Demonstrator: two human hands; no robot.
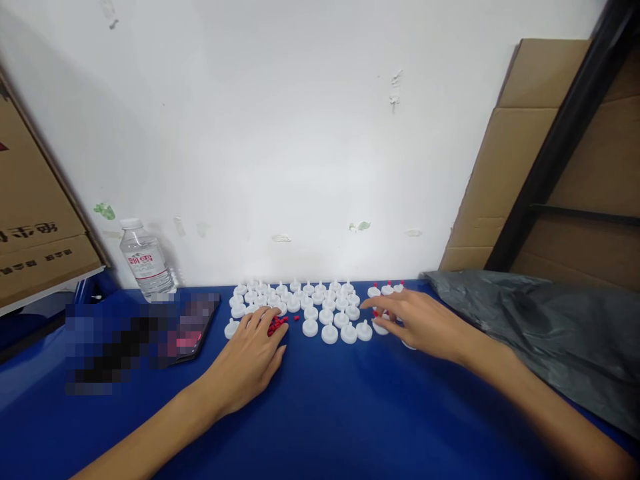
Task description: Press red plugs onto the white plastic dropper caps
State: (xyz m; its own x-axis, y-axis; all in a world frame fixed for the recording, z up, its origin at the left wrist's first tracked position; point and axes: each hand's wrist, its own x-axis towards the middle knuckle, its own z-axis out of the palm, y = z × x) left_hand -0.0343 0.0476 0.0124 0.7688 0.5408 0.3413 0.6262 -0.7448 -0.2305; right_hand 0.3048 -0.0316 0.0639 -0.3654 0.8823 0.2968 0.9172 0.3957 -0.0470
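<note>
White nozzle caps [329, 333], round with a narrow spout on top, stand in close rows along the wall. My left hand [250, 357] rests palm down at their front left, fingers curved but apart. Small red tips [277, 325] lie in a pile under and beside its fingertips, and one loose red tip [297, 318] sits just right of them. Over the right-hand group my right hand [413, 320] is held with index finger and thumb apart. Behind it are white caps with red tips on their spouts [389, 289]; others beneath the hand are partly hidden.
A water bottle [146, 260] stands against the wall at left, with a phone [193, 327] in front of it. Grey plastic sheeting [540, 333] covers the right side. Cardboard [500, 167] leans by a black frame; a carton [40, 220] is far left.
</note>
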